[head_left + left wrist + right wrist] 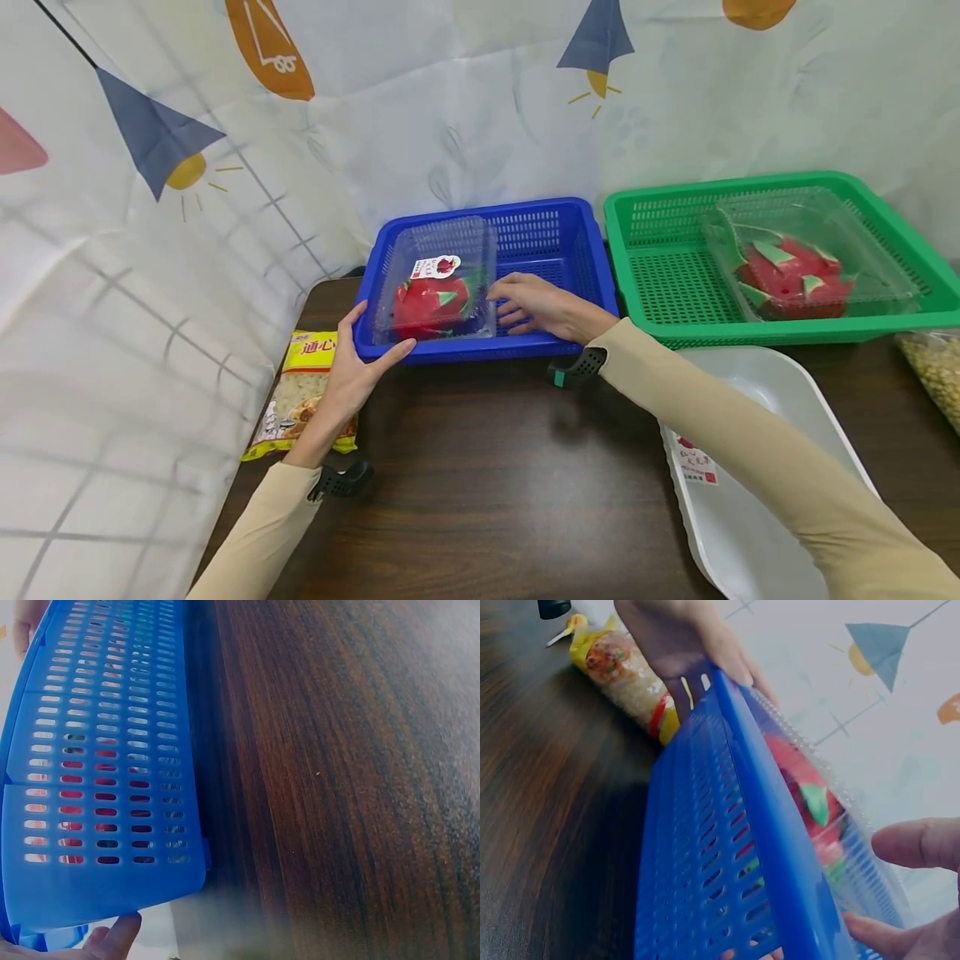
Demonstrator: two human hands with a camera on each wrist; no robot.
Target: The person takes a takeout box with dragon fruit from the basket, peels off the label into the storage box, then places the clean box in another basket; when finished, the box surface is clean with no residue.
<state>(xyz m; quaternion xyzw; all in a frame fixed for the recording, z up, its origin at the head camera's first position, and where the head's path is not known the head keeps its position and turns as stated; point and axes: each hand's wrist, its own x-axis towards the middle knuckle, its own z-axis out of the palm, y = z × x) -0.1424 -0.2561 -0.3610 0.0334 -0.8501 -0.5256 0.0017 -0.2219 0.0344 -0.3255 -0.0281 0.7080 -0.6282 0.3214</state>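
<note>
A blue plastic basket [468,350] stands at the back of the table. In its left part lies a clear plastic box [408,254] with a label, and a red dragon fruit [427,312] shows inside it. My left hand [348,367] grips the basket's front left corner, thumb over the rim and fingers round the outside. My right hand [536,302] reaches over the front rim into the basket. Its fingers are loosely bent beside the box's right side, with thumb and forefinger apart in the right wrist view.
A green basket [660,287] to the right holds another clear box [813,208] with a dragon fruit [795,275]. Before it lies a white tray [757,371] with a label [696,462], under my right sleeve. A yellow macaroni bag [303,387] lies left; another bag [937,375] sits far right.
</note>
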